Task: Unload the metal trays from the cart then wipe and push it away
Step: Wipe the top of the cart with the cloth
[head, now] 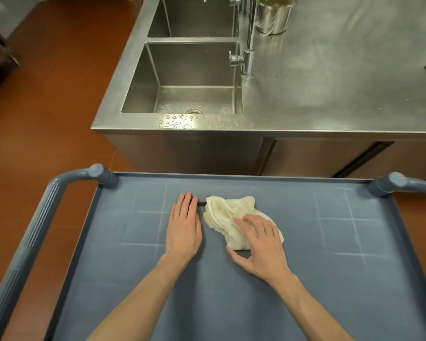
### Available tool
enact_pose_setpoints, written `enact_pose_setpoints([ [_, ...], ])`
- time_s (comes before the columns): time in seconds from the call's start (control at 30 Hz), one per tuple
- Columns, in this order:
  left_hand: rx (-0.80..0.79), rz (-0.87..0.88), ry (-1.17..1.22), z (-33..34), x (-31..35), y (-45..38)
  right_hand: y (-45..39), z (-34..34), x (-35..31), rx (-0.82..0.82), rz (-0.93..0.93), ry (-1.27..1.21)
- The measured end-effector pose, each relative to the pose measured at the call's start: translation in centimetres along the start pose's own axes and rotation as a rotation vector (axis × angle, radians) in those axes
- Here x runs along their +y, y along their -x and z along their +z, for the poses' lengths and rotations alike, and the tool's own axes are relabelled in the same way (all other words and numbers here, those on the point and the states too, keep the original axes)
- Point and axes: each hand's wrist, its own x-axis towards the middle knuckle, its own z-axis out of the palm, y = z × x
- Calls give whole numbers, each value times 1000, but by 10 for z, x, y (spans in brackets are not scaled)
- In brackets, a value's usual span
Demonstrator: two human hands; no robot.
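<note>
On the blue cart [330,279], the left hand [183,232] lies flat, fingers straight; the right hand [261,247] presses the white cloth [229,212], fingers loose.

— What's on the cart [305,279]?
— A cloth [229,214] mid-shelf, the right hand [260,244] on its near end, the left hand [183,228] flat just left of it.
— And behind?
— The tabletop [330,82], its sink [192,77] to the left, a tap [246,55] beside it.

Left hand [184,232]: flat, palm down, fingers straight and together. Right hand [261,244]: palm down, fingers spread and slightly bent, thumb out. Both forearms bare, extended forward.
</note>
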Motion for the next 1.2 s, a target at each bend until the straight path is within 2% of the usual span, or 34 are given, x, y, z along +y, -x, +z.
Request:
enact_pose_setpoints([
  [0.17, 49, -32, -28, -1, 8, 28, 3, 6, 12, -98, -108, 62],
  [0.37, 85, -133, -8, -11, 14, 58, 1, 4, 3, 5, -210, 122],
  [0.43, 91, -161, -7, -17, 9, 69, -1, -3, -17, -85, -189, 67],
  [0.5, 100, -190, 43, -25, 4, 79, -3, -14, -41, -263, -38, -141],
  [0.57, 101, -277, 213, -38, 2, 87, -7, -31, -66, -371, 137, -411],
  [0.7, 55, -557, 817, -67, 0, 98, -22, -66, -117, -378, 347, -898],
  [0.77, 1, -692, 1167, -91, 1, 106, -28, -82, -139, -418, 431, -1026],
  [0.83, -61, -735, 1503, -118, 3, 118, -32, -98, -158, -466, 534, -1135],
  [0.87, -71, -734, 1590, -131, 5, 126, -33, -106, -168, -486, 576, -1185],
  [0.93, -63, -720, 1660, -151, 4, 144, -34, -118, -185, -519, 624, -1256],
  [1.03, -2, -663, 1666, -174, 1, 165, -33, -127, -201, -578, 593, -1333],
  [1.1, 97, -645, 1631, -185, -1, 176, -30, -131, -209, -559, 507, -1286],
  [1.2, 215, -625, 1564, -201, -3, 194, -25, -138, -231, -446, 271, -1058],
])
